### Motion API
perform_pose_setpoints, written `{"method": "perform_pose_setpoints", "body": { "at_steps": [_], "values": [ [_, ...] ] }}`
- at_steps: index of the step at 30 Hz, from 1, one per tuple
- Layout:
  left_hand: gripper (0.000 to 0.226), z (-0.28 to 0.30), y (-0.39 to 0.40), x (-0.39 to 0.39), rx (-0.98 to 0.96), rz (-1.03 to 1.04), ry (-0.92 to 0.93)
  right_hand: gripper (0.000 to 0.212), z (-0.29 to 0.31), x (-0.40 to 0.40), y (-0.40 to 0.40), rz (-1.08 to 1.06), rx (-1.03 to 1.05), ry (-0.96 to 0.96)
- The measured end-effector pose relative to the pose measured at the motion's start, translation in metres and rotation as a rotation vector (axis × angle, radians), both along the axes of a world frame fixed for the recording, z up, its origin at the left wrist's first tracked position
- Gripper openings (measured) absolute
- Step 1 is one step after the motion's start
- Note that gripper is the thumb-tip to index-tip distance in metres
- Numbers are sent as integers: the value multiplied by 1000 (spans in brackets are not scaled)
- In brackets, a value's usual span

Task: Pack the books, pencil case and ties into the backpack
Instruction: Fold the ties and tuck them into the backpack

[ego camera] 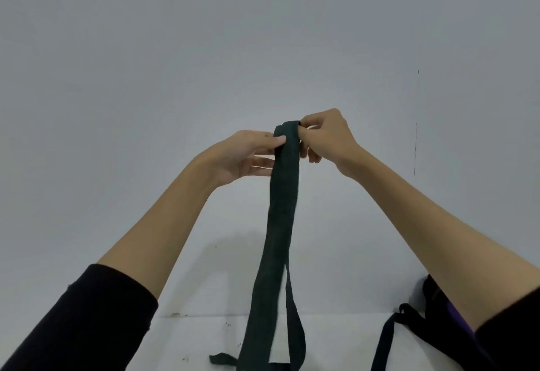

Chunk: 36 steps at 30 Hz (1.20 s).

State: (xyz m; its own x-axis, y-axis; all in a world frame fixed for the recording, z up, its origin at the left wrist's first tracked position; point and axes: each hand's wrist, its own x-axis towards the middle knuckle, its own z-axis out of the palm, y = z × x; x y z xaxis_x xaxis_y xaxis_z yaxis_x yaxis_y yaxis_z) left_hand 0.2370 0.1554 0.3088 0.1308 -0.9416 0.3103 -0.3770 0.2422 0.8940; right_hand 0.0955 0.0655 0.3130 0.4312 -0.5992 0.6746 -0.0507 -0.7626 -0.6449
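Between the raised hands hangs the dark tie (pixel 282 195), folded over: right hand (pixel 324 140) pinches its top, left hand (pixel 248 156) pinches just beside. The loose tails could slip free, missing the backpack (pixel 438 312) below the right forearm.

The tie (pixel 282 216) is a plain, very dark green, nearly black, with no pattern visible. The backpack (pixel 438 306) is black with a purple streak and a black strap (pixel 385 338), and both sleeves (pixel 87 321) are black. The wall (pixel 204 49) is a flat pale grey; the worktop (pixel 198 338) is white with small dark specks.
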Motion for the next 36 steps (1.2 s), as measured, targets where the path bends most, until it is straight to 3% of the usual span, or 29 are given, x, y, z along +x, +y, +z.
{"method": "perform_pose_setpoints", "body": {
  "at_steps": [10,14,17,22,27,33,36],
  "values": [
    [14,-12,-5,8,-217,230,10,22,3,-5,3,431,433,-183],
    [34,-17,-6,2,-176,120,56,18,0,2,10,403,396,-256],
    [50,-21,-11,-4,-216,199,59,24,0,3,13,422,394,-299],
    [20,-13,-9,-3,-341,222,232,21,-7,3,14,308,381,-280],
    [26,-1,-2,-7,-299,135,213,16,-13,5,12,227,302,-263],
    [23,-2,-1,-11,-305,126,202,25,-12,9,15,275,328,-251],
    [37,-10,0,-15,-259,70,273,26,-8,11,17,265,321,-301]
  ]
}}
